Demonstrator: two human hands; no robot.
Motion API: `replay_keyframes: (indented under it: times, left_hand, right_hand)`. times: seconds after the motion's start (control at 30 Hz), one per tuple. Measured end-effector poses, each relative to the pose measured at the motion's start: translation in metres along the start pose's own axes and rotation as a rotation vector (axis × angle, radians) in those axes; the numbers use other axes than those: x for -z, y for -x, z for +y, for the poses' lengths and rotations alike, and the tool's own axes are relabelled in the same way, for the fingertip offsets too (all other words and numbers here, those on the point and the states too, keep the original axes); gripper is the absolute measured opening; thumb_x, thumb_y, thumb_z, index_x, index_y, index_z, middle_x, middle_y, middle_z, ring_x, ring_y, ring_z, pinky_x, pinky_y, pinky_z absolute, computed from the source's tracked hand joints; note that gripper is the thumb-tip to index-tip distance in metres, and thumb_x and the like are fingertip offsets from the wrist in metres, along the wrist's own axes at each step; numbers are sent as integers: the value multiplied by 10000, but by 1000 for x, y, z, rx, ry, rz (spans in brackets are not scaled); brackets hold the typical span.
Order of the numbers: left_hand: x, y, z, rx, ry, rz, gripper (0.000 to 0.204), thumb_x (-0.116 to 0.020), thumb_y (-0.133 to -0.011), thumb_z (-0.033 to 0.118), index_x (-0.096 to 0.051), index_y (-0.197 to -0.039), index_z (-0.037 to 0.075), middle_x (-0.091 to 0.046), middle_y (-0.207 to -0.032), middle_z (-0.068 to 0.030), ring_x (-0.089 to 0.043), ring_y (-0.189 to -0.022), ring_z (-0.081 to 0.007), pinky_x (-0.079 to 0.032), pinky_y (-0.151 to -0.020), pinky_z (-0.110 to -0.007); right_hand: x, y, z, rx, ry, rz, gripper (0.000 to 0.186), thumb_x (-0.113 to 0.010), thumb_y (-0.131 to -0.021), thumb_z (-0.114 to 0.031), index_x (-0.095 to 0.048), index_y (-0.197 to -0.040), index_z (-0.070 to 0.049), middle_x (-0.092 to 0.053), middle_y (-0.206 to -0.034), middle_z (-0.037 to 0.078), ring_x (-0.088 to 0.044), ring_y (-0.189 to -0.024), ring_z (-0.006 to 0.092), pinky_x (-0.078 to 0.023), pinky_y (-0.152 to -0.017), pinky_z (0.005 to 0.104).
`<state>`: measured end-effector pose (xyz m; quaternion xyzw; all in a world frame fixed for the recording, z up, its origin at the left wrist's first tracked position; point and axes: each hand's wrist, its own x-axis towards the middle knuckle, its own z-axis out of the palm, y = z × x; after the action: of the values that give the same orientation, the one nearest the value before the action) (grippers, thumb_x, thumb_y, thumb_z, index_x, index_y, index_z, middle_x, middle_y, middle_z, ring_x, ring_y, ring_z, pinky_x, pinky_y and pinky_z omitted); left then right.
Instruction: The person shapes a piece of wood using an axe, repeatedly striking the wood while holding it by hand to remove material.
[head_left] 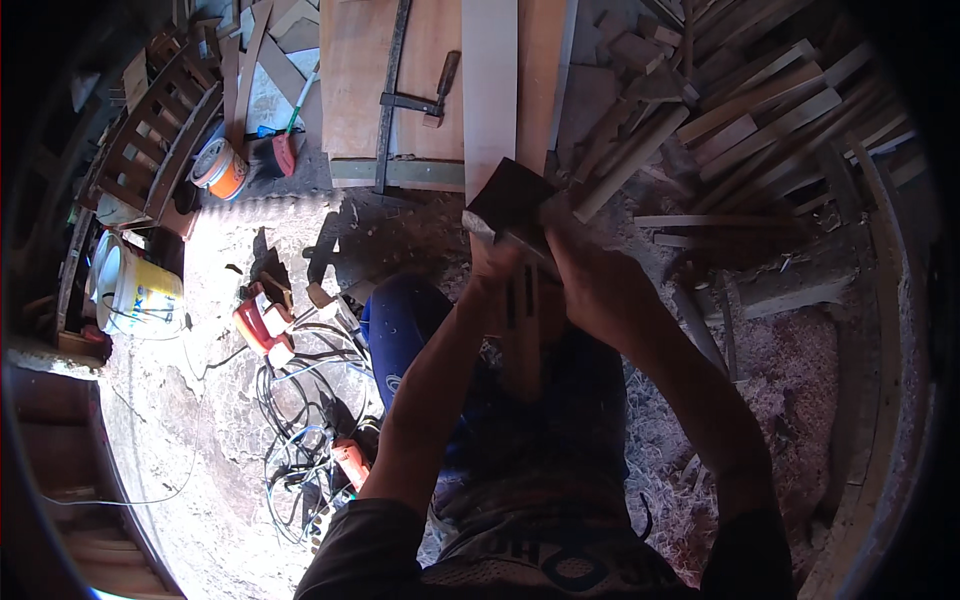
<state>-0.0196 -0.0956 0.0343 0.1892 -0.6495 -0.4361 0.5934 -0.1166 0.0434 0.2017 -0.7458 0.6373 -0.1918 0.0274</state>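
A dark, flat square sheet, looks like sandpaper (pixel 512 200), is gripped from both sides, with the left hand (pixel 492 262) and right hand (pixel 590 275) both curled shut on it, fingers clamped tight, right over a slotted brown wooden piece (pixel 528 335) that's propped just below the sheet. Just beyond the sheet, a pale long wooden plank (pixel 490 90) is laid on the plywood counter (pixel 355 80), and a heap of cut wooden slats (pixel 740 120) is piled to the right of the sheet.

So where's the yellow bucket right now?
In the head view the yellow bucket sits far left on the pale floor, beside a white bucket, left of the red power tool and its tangle of cables.
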Motion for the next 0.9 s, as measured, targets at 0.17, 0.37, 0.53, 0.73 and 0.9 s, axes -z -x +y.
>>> replay_keyframes:
  times: [0.17, 0.37, 0.53, 0.73, 0.9]
  left_hand:
    - [2, -2, 2, -98, -42, -79, 259, -630, -860, 104, -654, -1101, 14, -698, -1023, -94, -663, -917, -184, -531, -792, -318]
    - [-1, -19, -11, 137, 187, -18, 246, -731, -803, 57, -681, -1040, 7, -713, -964, -99, -672, -857, -164, -538, -742, -307]
    - [-1, -10, -11, 323, 115, 6, 210, -766, -785, 72, -714, -980, 14, -721, -880, -63, -672, -805, -151, -541, -717, -309]
    - [2, -1, -7, -74, 10, -43, 255, -713, -814, 60, -678, -1063, 16, -704, -1041, -90, -668, -904, -178, -533, -783, -311]
    - [-3, -3, -8, -21, 67, -53, 238, -711, -817, 73, -683, -1049, 25, -713, -999, -86, -676, -886, -171, -529, -771, -296]
  right_hand:
    - [-27, 24, 18, -3, -140, 41, 676, -630, -821, -35, -368, -1443, -80, -652, -968, 255, -658, -880, 430, -528, -752, 513]
    - [27, 4, -2, -90, -247, 72, 641, -633, -849, -37, -379, -1436, -84, -651, -969, 260, -656, -874, 445, -511, -752, 508]
    - [53, -2, -6, 10, -330, 282, 645, -646, -836, -1, -396, -1425, -89, -658, -917, 248, -661, -832, 454, -511, -710, 500]
    - [-13, 15, 5, -69, -114, 22, 668, -631, -820, -11, -379, -1434, -82, -649, -902, 263, -657, -837, 459, -516, -718, 517]
    - [-4, 22, 0, -59, -253, 19, 661, -614, -832, -20, -373, -1445, -75, -644, -890, 271, -638, -834, 478, -516, -709, 507]
